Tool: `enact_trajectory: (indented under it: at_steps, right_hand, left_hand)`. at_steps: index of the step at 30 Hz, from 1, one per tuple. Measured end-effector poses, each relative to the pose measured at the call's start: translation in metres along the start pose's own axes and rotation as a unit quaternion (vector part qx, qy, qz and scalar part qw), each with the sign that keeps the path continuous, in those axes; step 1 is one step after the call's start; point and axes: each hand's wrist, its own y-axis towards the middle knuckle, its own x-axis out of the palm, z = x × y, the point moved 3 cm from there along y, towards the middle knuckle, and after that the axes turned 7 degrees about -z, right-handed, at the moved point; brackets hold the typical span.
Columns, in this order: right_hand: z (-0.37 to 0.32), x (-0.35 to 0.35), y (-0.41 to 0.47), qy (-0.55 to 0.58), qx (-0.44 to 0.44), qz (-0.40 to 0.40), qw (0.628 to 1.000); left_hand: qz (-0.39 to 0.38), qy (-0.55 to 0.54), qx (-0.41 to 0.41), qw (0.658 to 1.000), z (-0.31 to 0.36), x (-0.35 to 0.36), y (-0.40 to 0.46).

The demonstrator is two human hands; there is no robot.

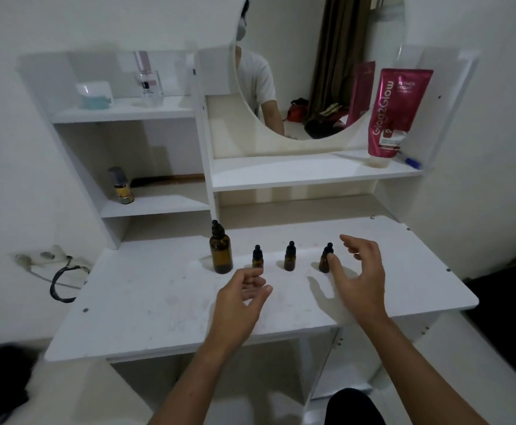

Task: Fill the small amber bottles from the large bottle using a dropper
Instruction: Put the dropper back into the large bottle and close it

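A large amber bottle (pixel 220 252) with a black dropper cap stands upright on the white tabletop (pixel 158 302). To its right three small amber bottles stand in a row, each with a black dropper cap: the left one (pixel 257 257), the middle one (pixel 290 257) and the right one (pixel 326 259). My left hand (pixel 240 297) hovers open just in front of the left small bottle, hiding its base. My right hand (pixel 359 274) is open with fingers spread, its thumb tip in front of the right small bottle; whether it touches I cannot tell.
White shelves rise behind the bottles, with a round mirror (pixel 318 72), a pink tube (pixel 396 113), a small yellow-labelled bottle (pixel 121 187) and a clear perfume bottle (pixel 149 84). A power strip with a black cable (pixel 63 277) lies left of the table. Walls close in on both sides.
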Motion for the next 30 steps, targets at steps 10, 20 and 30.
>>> enact_trajectory:
  at_steps: [10, 20, 30]
  right_hand:
    - [-0.100, 0.094, -0.001, 0.030, -0.134, -0.121, 0.983]
    - [-0.120, 0.145, 0.040, -0.005, -0.133, -0.244, 0.961]
    - [-0.123, 0.153, 0.046, 0.006, -0.080, -0.232, 0.969]
  left_hand:
    - [0.102, 0.033, -0.046, 0.993, -0.026, -0.064, 0.024]
    - [0.077, 0.041, -0.030, 0.996, -0.040, -0.061, 0.047]
    - [0.094, 0.039, -0.044, 0.994, -0.042, -0.060, 0.050]
